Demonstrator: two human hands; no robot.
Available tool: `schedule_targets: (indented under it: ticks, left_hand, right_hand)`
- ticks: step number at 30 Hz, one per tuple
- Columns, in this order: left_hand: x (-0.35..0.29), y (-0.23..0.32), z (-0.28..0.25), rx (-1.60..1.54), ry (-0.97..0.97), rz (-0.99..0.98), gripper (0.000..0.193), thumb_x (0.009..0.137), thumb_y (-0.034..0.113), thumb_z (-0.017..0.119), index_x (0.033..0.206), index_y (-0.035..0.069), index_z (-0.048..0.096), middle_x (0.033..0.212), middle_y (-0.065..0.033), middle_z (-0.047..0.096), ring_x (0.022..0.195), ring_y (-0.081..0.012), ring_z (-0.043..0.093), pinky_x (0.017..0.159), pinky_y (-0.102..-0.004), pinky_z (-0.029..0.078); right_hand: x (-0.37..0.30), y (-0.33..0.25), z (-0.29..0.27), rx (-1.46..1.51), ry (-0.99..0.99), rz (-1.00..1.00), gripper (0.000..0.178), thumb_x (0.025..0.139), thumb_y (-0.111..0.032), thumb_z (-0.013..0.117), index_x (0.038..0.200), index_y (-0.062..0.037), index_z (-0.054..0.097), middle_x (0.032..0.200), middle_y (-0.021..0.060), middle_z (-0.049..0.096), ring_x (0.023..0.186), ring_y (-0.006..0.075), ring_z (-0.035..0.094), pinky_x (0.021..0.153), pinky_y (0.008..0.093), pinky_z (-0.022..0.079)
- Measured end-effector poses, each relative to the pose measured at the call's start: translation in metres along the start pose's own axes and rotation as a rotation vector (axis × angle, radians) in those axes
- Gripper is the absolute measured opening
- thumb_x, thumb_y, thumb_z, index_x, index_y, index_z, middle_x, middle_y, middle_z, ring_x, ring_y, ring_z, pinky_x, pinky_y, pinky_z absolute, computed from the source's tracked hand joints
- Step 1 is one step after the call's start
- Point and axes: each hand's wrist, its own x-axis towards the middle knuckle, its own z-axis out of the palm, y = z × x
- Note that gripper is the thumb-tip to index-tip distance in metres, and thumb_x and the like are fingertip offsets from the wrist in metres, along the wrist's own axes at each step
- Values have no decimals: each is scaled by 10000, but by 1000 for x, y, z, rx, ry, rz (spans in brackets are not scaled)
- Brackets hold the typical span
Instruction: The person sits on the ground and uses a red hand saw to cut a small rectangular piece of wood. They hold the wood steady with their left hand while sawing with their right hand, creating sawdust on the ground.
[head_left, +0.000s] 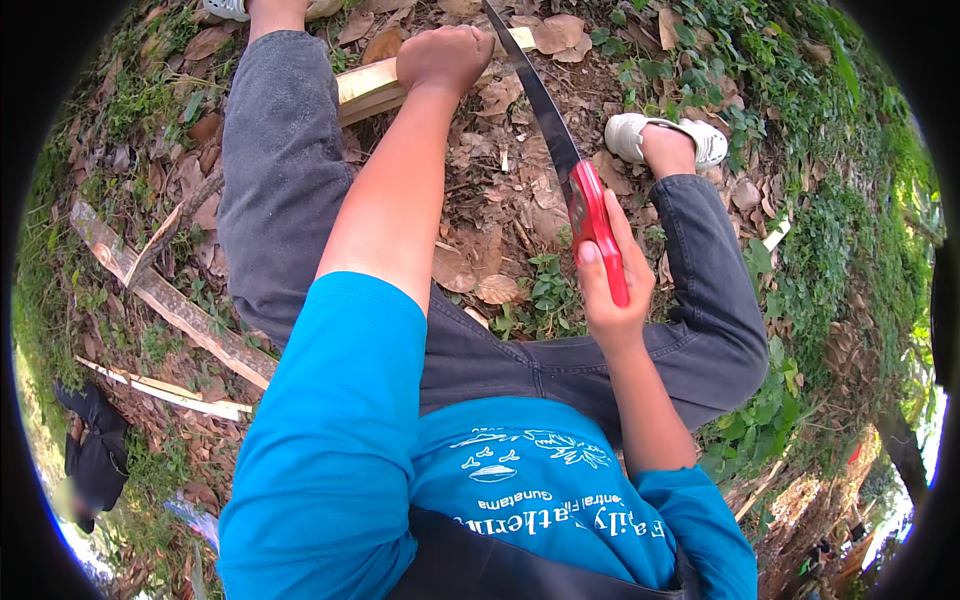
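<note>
My left hand (pixel 446 58) is closed in a fist around a pale, split piece of wood (pixel 370 88) near the top of the view. The wood's far end sticks out to the right, past my knuckles. In my right hand (pixel 618 290) is a pruning saw with a red handle (pixel 600 230) and a long dark blade (pixel 545 108). My thumb lies along the handle. The blade slants up and left, crossing the wood just right of my left fist. Whether blade and wood touch, I cannot tell.
My bent legs (pixel 285 170) lie either side of the wood, with a light clog (pixel 630 137) on the right foot. At left are a long branch (pixel 180 300) and a pale strip of wood (pixel 170 392). Dry leaves (pixel 500 290) cover the ground, and green plants (pixel 820 260) grow at right.
</note>
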Motion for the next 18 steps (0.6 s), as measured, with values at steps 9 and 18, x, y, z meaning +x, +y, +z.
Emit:
schedule_targets:
  ticks: [9,18]
  left_hand:
    - [0,17,-3,-13,-35,2,529,996,429,360,935,169,816,1002,-86,788,894,-288,762,765,-437,591]
    - [11,0,-6,-49,-50,-75,589,1006,391,280,949,128,803,982,-148,777,899,-328,757,730,-487,597]
  right_hand:
    - [166,53,82,37,122,-235,499,970,-108,685,1450,-25,577,1133,145,737,933,106,647,840,260,521]
    - [54,25,35,11,3,-38,551,982,-64,657,1507,2,504,1354,148,665,1081,95,631,932,247,496]
